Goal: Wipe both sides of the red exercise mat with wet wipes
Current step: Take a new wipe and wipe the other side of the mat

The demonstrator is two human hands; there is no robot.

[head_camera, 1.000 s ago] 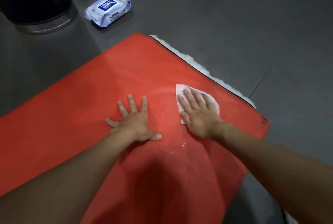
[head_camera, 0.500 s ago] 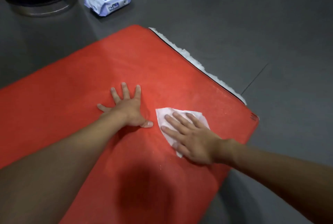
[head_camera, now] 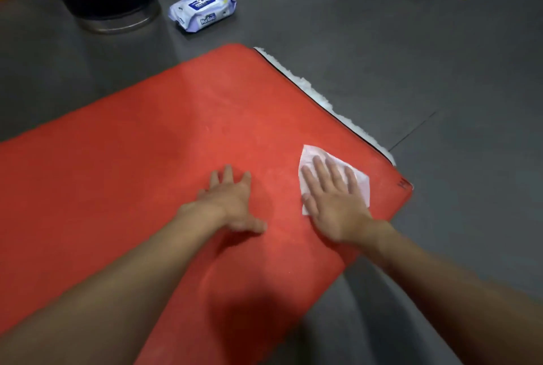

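Moved since half a second ago: right hand (head_camera: 335,203) and wet wipe (head_camera: 363,185), swept from beside the left thumb out toward 3 o'clock, near the short edge of the red exercise mat (head_camera: 147,173); fingers straight, palm pressing the wipe flat, while left hand (head_camera: 232,203) lies open and splayed, bracing the mat, spread on the floor (head_camera: 440,70) at centre view. Mat judged light, soft, floppy; best lifted by a corner or short edge for turning. Underside hidden; mat cut off at 6 and 9 o'clock; left fingers blurred.
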